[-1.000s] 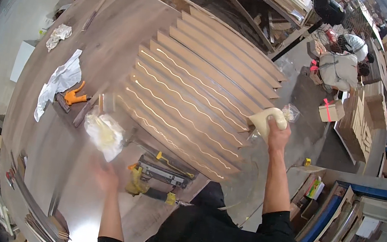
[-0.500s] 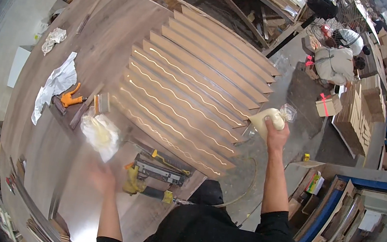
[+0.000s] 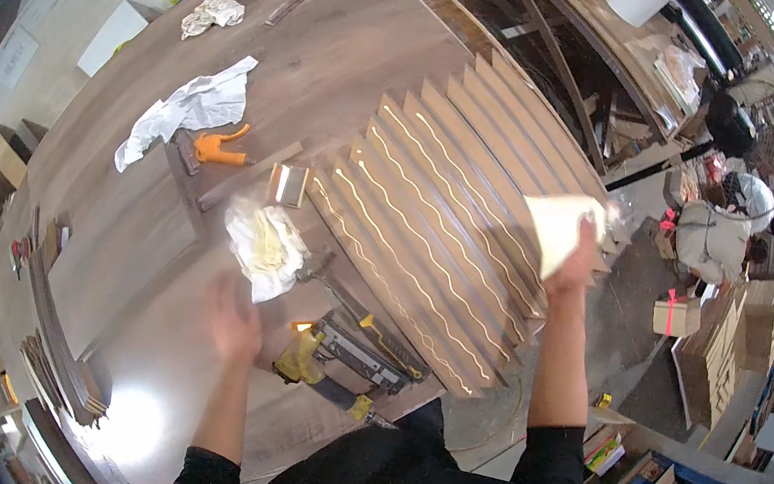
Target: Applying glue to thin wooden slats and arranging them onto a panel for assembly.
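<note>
My right hand (image 3: 580, 263) grips a soft, cream-coloured glue bottle (image 3: 552, 226) above the right ends of brown board strips (image 3: 471, 220). The strips lie side by side, and several carry wavy cream glue lines. My left hand (image 3: 233, 317), smeared by motion, hovers over the wood-grain table (image 3: 193, 252), just below a crumpled white cloth (image 3: 266, 248) with yellowish stains. I cannot make out its fingers. Between my arms lies a yellow-and-black nail gun (image 3: 339, 356) with a hose fitting. Beside it is a hammer-like tool with a yellow-and-black handle (image 3: 391, 342).
An orange trigger-shaped tool (image 3: 222, 147), a long white cloth (image 3: 194, 105) and a crumpled rag (image 3: 212, 16) lie at the left. Thin dark strips (image 3: 64, 363) are stacked at the near left. A person (image 3: 714, 238) bends among cardboard boxes (image 3: 677, 314) at the far right.
My view has swung, so the table and strips sit further right in it. The glue bottle has moved further over the strips. My left hand remains near the stained cloth, blurred in both frames.
</note>
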The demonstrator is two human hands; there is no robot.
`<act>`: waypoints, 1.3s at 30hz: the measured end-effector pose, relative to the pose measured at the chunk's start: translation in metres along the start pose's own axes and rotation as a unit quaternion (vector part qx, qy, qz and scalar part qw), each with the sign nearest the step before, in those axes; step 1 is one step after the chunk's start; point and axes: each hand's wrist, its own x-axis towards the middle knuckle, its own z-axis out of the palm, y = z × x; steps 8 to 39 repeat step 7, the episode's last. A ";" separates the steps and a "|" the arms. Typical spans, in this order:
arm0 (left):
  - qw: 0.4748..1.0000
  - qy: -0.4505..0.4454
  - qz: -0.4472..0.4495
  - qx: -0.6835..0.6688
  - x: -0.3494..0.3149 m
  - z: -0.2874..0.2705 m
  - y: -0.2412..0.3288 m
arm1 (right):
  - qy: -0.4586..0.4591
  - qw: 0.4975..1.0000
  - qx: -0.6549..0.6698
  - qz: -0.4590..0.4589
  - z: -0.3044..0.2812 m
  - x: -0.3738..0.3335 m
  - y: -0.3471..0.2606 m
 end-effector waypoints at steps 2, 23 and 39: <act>1.000 0.007 -0.014 0.017 -0.002 0.005 -0.009 | -0.012 0.996 -0.087 -0.003 0.072 0.010 0.012; 1.000 0.031 -0.006 -0.001 0.002 0.009 -0.007 | -0.041 0.938 -0.337 -0.075 0.176 0.058 0.044; 1.000 0.031 -0.006 -0.001 0.002 0.009 -0.007 | -0.041 0.938 -0.337 -0.075 0.176 0.058 0.044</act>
